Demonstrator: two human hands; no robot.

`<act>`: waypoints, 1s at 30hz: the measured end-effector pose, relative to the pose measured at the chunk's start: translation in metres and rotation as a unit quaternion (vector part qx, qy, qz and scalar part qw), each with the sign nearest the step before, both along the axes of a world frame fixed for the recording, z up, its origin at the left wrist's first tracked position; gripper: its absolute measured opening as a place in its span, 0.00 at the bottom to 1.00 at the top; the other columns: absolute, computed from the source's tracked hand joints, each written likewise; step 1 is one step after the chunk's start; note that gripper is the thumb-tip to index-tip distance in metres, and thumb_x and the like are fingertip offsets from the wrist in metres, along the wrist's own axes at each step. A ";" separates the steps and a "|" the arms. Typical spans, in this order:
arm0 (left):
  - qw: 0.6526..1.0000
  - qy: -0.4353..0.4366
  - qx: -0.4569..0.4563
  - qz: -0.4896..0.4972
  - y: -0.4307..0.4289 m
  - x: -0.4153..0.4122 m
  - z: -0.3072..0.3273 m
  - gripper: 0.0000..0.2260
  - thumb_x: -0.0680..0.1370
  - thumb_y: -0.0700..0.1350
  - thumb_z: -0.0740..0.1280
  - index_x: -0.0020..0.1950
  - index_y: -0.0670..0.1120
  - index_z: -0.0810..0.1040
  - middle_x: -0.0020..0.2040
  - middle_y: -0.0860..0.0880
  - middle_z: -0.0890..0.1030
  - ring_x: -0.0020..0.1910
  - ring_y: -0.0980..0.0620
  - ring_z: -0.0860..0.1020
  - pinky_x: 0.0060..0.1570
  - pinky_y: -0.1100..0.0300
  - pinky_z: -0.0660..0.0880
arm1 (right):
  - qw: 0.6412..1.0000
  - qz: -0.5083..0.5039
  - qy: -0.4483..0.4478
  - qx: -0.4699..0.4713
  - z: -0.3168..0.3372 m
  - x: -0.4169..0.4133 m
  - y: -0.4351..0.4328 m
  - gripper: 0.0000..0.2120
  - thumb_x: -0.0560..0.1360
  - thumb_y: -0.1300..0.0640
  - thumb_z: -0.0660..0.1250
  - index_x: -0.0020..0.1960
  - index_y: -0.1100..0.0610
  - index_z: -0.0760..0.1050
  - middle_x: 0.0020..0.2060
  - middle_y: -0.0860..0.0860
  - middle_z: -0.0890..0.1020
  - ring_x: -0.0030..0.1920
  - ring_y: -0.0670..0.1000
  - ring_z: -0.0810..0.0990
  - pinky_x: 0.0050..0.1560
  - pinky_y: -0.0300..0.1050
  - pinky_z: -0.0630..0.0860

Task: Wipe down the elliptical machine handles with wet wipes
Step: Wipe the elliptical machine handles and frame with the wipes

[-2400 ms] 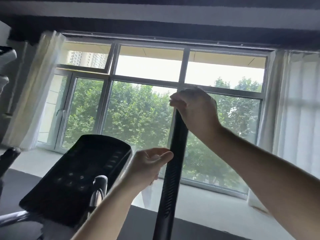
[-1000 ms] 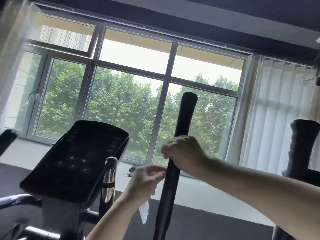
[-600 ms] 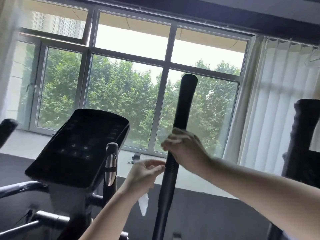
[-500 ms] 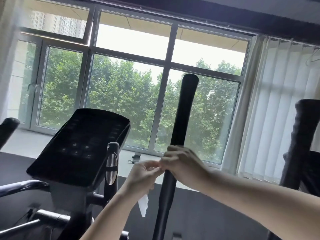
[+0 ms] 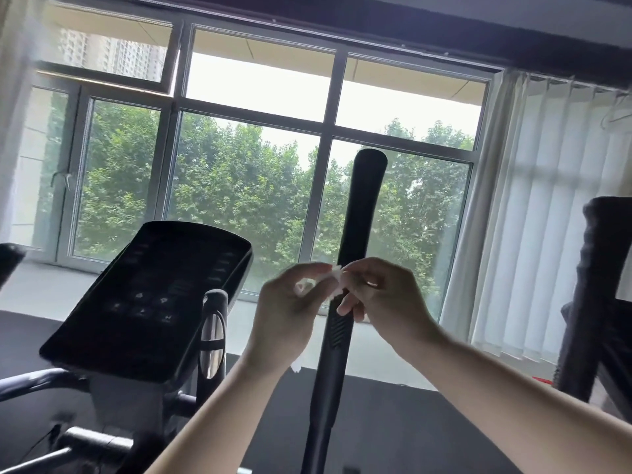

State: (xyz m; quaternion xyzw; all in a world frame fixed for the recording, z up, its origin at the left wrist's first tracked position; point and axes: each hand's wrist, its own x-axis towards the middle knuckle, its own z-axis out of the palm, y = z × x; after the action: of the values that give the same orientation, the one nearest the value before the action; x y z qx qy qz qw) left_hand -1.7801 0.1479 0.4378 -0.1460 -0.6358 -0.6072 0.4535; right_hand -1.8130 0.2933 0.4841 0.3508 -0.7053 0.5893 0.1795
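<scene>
The tall black handle [image 5: 359, 213] stands up straight. Right in front of it, the left hand [image 5: 285, 313] and the right hand [image 5: 388, 301] both pinch a small white wipe [image 5: 336, 277] with their fingertips. A dark screen panel [image 5: 154, 295] sits left of the handle.

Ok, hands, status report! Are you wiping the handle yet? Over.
Both busy: left hand and right hand pinch the wet wipe between them. Wipe in front of the tall black handle, not wrapped round it. Nothing blocking the handle.
</scene>
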 end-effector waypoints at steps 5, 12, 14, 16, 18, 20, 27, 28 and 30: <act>0.994 0.052 0.038 0.085 -0.006 -0.026 0.028 0.07 0.75 0.43 0.78 0.47 0.53 0.83 0.42 0.56 0.86 0.43 0.57 0.85 0.50 0.57 0.81 | 0.995 -0.080 0.044 -0.040 0.004 -0.015 0.013 0.08 0.77 0.69 0.71 0.40 0.60 0.81 0.36 0.55 0.85 0.27 0.51 0.81 0.26 0.37 0.70; 1.000 0.015 0.000 0.006 0.002 -0.045 0.010 0.07 0.81 0.46 0.71 0.47 0.52 0.88 0.44 0.51 0.88 0.46 0.55 0.86 0.51 0.52 0.81 | 0.996 -0.063 0.003 -0.062 -0.022 -0.019 0.014 0.07 0.77 0.69 0.71 0.41 0.62 0.81 0.36 0.56 0.85 0.28 0.53 0.82 0.27 0.39 0.71; 1.000 0.010 -0.016 0.019 -0.002 -0.046 0.009 0.07 0.82 0.46 0.70 0.48 0.51 0.88 0.44 0.53 0.88 0.47 0.54 0.86 0.53 0.53 0.81 | 0.996 -0.053 -0.002 -0.065 -0.028 -0.019 0.013 0.07 0.77 0.70 0.70 0.41 0.64 0.81 0.35 0.55 0.84 0.27 0.51 0.81 0.27 0.37 0.70; 0.999 0.001 -0.036 0.030 -0.003 -0.046 0.010 0.07 0.82 0.46 0.70 0.49 0.51 0.87 0.43 0.58 0.87 0.47 0.57 0.85 0.51 0.61 0.79 | 0.997 -0.043 -0.006 -0.070 -0.033 -0.017 0.012 0.06 0.77 0.70 0.70 0.41 0.65 0.81 0.34 0.56 0.83 0.26 0.50 0.80 0.27 0.34 0.70; 0.995 0.001 -0.079 0.056 -0.005 -0.043 0.007 0.08 0.83 0.45 0.69 0.49 0.51 0.87 0.41 0.64 0.85 0.44 0.62 0.83 0.46 0.68 0.75 | 0.996 -0.036 -0.008 -0.076 -0.039 -0.016 0.011 0.07 0.77 0.71 0.70 0.41 0.65 0.81 0.31 0.56 0.82 0.26 0.50 0.79 0.28 0.34 0.71; 0.987 -0.002 -0.138 0.082 -0.009 -0.041 -0.003 0.10 0.84 0.44 0.67 0.46 0.51 0.85 0.38 0.65 0.81 0.39 0.63 0.78 0.42 0.66 0.71 | 0.996 -0.028 -0.019 -0.086 -0.046 -0.016 0.010 0.07 0.77 0.71 0.70 0.41 0.64 0.80 0.29 0.57 0.81 0.26 0.51 0.79 0.28 0.35 0.71; 0.979 -0.055 -0.177 0.086 -0.011 -0.024 -0.083 0.09 0.84 0.44 0.66 0.47 0.50 0.84 0.40 0.57 0.79 0.43 0.52 0.79 0.47 0.54 0.77 | 0.995 -0.026 -0.020 -0.098 -0.066 -0.015 0.011 0.08 0.79 0.66 0.70 0.41 0.61 0.80 0.30 0.58 0.82 0.28 0.53 0.79 0.29 0.44 0.71; 0.981 -0.074 -0.164 0.075 -0.010 -0.020 -0.096 0.09 0.84 0.44 0.66 0.47 0.50 0.84 0.41 0.55 0.79 0.43 0.51 0.79 0.48 0.52 0.78 | 0.995 -0.027 -0.023 -0.097 -0.069 -0.016 0.011 0.08 0.79 0.66 0.70 0.41 0.61 0.80 0.30 0.58 0.82 0.28 0.53 0.79 0.30 0.45 0.72; 0.984 -0.100 -0.136 0.058 -0.007 -0.014 -0.113 0.09 0.83 0.44 0.67 0.46 0.53 0.84 0.42 0.54 0.79 0.43 0.50 0.80 0.51 0.49 0.78 | 0.995 -0.025 -0.033 -0.096 -0.072 -0.017 0.011 0.08 0.79 0.66 0.70 0.41 0.61 0.80 0.30 0.59 0.82 0.28 0.53 0.78 0.31 0.47 0.71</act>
State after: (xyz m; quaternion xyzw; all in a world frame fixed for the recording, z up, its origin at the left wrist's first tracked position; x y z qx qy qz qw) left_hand -1.7940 0.1413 0.3243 -0.1076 -0.7622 -0.4989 0.3982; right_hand -1.8300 0.3044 0.4122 0.2949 -0.6596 0.6608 0.2033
